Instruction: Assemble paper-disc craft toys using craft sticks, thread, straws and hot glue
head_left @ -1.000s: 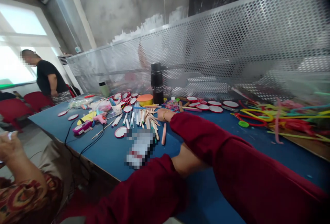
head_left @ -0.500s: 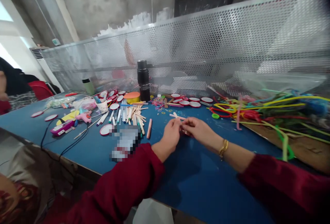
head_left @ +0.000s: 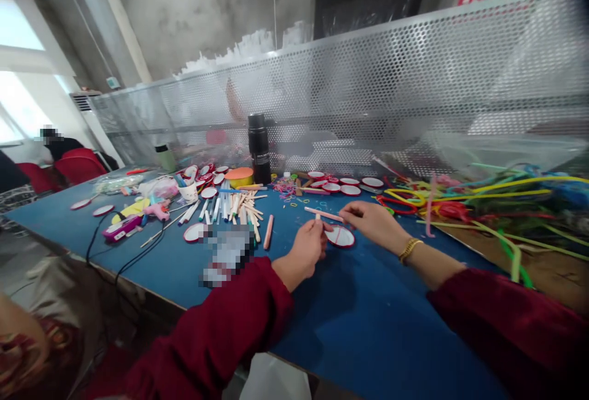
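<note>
My left hand (head_left: pixel 305 249) is closed on a pale stick (head_left: pixel 317 217), whose short end rises above the thumb. The rest of it is hidden by the fingers. A white disc with a red rim (head_left: pixel 339 237) is just right of that hand; I cannot tell whether the hand touches it. My right hand (head_left: pixel 375 226), with a gold bracelet at the wrist, is beyond the disc to the right, its thumb and fingertips pinched together. What they hold, if anything, is too small to make out. Beside those fingertips a pink pen (head_left: pixel 323 213) lies on the table.
Another pink pen (head_left: pixel 269 232), a blurred-out flat object (head_left: pixel 227 257), wooden sticks (head_left: pixel 248 208) and markers lie to the left on the blue table (head_left: pixel 368 326). Behind stands a black bottle (head_left: pixel 260 151). Pipe cleaners (head_left: pixel 510 191) cover the right. A purple device (head_left: pixel 122 228) trails a cable.
My right hand has moved right, away from my left hand, so the red-rimmed disc now shows between them. My left hand has stayed nearly in place. The view has shifted slightly.
</note>
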A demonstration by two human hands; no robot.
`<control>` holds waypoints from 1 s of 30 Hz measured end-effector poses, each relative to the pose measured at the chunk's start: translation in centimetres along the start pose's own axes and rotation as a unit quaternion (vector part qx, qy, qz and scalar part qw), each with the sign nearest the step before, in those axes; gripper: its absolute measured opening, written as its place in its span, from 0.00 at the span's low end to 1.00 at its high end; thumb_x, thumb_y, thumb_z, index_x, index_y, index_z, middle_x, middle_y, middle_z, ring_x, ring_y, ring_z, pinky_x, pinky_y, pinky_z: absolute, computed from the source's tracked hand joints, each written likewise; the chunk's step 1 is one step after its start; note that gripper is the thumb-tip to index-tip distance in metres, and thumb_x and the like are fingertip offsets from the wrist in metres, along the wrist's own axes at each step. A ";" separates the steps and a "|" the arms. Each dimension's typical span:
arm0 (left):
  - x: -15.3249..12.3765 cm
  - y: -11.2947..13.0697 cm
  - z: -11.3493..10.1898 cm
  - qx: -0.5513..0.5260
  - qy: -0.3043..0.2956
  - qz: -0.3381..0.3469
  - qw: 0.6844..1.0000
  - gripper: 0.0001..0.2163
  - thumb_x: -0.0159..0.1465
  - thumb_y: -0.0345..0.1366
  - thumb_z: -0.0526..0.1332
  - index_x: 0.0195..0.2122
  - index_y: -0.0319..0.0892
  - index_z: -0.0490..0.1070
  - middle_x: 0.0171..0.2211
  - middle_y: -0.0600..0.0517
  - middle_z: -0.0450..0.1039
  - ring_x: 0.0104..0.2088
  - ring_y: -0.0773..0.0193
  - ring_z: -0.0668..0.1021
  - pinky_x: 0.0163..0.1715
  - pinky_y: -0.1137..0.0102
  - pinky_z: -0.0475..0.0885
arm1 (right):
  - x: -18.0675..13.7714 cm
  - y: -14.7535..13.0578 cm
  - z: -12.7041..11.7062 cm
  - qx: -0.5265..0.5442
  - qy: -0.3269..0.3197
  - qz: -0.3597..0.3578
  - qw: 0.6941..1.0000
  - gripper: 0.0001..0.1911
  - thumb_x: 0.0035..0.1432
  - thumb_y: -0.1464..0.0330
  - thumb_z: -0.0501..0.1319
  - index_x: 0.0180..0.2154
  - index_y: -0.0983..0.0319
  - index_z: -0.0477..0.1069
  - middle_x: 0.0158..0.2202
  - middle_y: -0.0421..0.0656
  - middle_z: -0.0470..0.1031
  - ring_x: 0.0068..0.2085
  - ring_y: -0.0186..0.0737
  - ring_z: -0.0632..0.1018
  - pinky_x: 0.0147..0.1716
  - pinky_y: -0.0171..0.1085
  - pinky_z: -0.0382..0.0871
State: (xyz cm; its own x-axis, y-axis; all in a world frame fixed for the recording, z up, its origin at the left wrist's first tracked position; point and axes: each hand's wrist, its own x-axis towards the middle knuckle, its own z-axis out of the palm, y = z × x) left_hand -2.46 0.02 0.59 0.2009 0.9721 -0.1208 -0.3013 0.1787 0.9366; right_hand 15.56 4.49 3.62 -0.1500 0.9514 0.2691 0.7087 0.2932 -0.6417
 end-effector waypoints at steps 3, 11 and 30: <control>0.0 -0.1 0.2 0.004 -0.022 -0.015 1.000 0.22 0.68 0.57 0.57 0.30 0.42 0.64 0.19 0.61 0.50 0.18 0.73 0.52 0.19 0.74 0.43 | 3.1 -0.1 0.5 -0.067 0.003 -0.053 0.996 0.18 0.60 0.53 0.59 0.27 0.58 0.76 0.23 0.41 0.74 0.26 0.39 0.73 0.28 0.38 0.61; -0.8 -0.1 1.0 -0.035 -0.023 0.099 0.994 0.30 0.60 0.68 0.59 0.25 0.42 0.64 0.19 0.57 0.54 0.22 0.71 0.56 0.24 0.71 0.48 | 8.1 -2.5 6.3 0.026 -0.123 -0.111 0.986 0.14 0.56 0.55 0.64 0.33 0.59 0.79 0.30 0.41 0.81 0.32 0.40 0.78 0.33 0.37 0.69; -2.3 -0.1 1.9 -0.012 -0.089 -0.036 0.995 0.18 0.63 0.53 0.61 0.36 0.42 0.65 0.20 0.62 0.50 0.18 0.74 0.52 0.21 0.71 0.42 | 10.4 4.5 1.8 -0.169 -0.005 -0.059 0.984 0.14 0.59 0.60 0.60 0.38 0.59 0.82 0.37 0.44 0.84 0.38 0.43 0.81 0.39 0.37 0.70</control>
State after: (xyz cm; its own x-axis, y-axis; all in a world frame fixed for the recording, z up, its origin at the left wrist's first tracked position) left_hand -1.08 -2.51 1.41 0.3847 0.9144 -0.1259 -0.3009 0.2531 0.9194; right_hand 15.94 15.88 2.18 -0.2514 0.9138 0.3191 0.8743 0.3558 -0.3302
